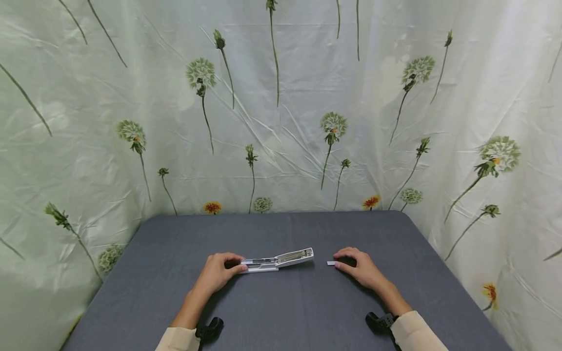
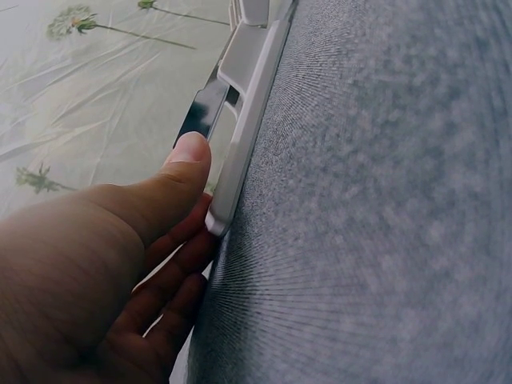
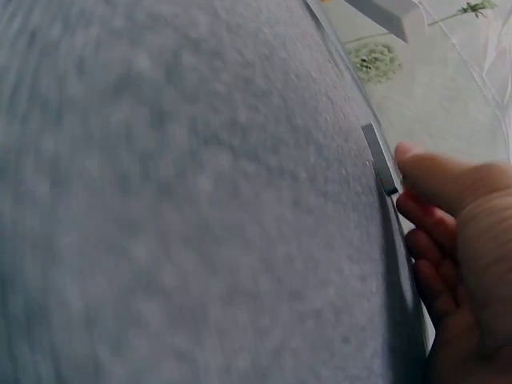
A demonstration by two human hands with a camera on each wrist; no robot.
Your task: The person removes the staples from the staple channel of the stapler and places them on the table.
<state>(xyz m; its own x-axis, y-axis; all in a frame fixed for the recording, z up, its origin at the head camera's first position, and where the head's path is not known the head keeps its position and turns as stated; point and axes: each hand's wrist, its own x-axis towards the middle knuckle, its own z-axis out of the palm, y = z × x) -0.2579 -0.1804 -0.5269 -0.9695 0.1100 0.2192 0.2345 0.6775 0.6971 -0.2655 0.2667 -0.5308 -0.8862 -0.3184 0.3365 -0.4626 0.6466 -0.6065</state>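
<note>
Two hands in head view: left hand [image 1: 216, 272] grips opened white stapler [image 1: 277, 263] on dark table [image 1: 298, 312], right hand [image 1: 362, 268] at staple strip [image 1: 331, 263]. Left wrist: thumb [image 2: 190, 150] touches stapler's end. Right wrist: strip beside fingertips [image 3: 410, 206]; cannot tell whether pinched.

The stapler [image 1: 295, 256] is cut off by the top edge in both wrist views, and in the head view the left hand [image 1: 218, 270] hides one end. The little strip [image 1: 331, 263] beside the right hand [image 1: 361, 269] is too small there for seeing details.
</note>
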